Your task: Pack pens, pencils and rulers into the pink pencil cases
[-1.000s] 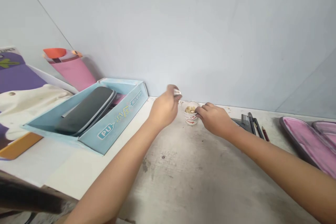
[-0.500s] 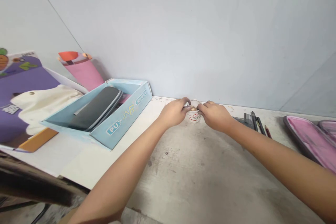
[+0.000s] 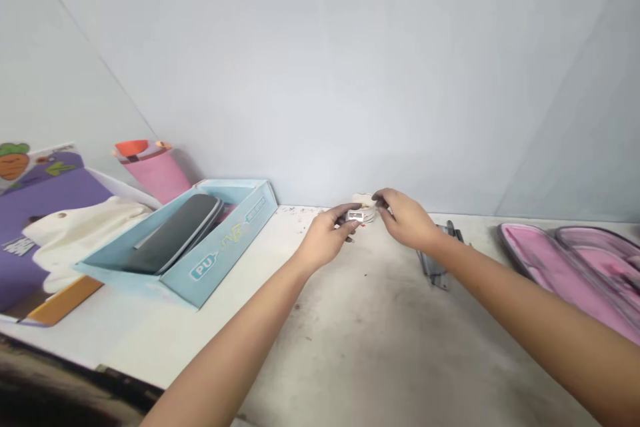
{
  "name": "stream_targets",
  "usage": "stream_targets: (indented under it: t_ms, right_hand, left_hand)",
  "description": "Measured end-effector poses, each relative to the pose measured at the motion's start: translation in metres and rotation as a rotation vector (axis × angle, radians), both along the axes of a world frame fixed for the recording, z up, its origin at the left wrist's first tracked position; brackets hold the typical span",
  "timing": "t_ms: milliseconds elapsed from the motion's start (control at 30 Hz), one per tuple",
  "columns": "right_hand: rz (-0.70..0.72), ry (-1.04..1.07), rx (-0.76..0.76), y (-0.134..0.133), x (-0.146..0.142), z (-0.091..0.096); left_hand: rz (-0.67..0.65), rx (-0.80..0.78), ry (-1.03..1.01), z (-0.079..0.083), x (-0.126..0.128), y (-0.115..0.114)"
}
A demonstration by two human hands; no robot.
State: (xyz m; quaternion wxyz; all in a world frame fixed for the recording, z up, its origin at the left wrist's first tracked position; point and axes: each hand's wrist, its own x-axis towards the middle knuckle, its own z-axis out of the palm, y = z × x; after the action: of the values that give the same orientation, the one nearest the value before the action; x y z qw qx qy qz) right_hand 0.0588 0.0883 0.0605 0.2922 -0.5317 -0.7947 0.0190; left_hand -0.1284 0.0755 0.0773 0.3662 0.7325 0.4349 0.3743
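My left hand (image 3: 325, 238) pinches a small silver-and-white object (image 3: 355, 215) in its fingertips, possibly a sharpener, just in front of a small white cup (image 3: 364, 208) with red markings. The cup stands at the table's back edge, and it may be tilted. The left hand partly hides it, and its contents do not show clearly here. My right hand (image 3: 405, 219) is on the cup's right side, with its fingertips curled around that edge.
A pale blue box (image 3: 250, 220) holds a dark grey pouch (image 3: 173, 233) to the left. Beyond it stands a pink container (image 3: 157, 177). A grey holder (image 3: 435, 260) and an open pink case (image 3: 560, 273) lie right, on the pale stained table (image 3: 380, 347) against the wall.
My hands, together at the cup half a second ago, have parted slightly. The silver object now shows in my left fingertips. The view has shifted, and the objects on the right appear moved.
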Motion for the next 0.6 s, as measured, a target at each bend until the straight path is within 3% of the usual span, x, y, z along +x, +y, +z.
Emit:
stream_targets:
  t_ms: [133,267,467,600]
  right_hand:
    - [0.120,0.141,-0.025,-0.030,0.024,0.006]
    - [0.040,0.080,0.003,-0.050,0.064,0.005]
    - [-0.058,0.012,0.070,-0.069,0.158,-0.003]
    - [-0.173,-0.075,0.109,-0.081,0.228,-0.008]
  left_hand:
    - [-0.060,-0.065,-0.056,0.003,0.039,-0.006]
    - [-0.163,-0.134,-0.074,0.005,0.092,-0.014]
    - [-0.288,-0.003,0.120,-0.003,0.182,-0.016]
    - [-0.294,0.130,0.234,-0.012,0.254,-0.012]
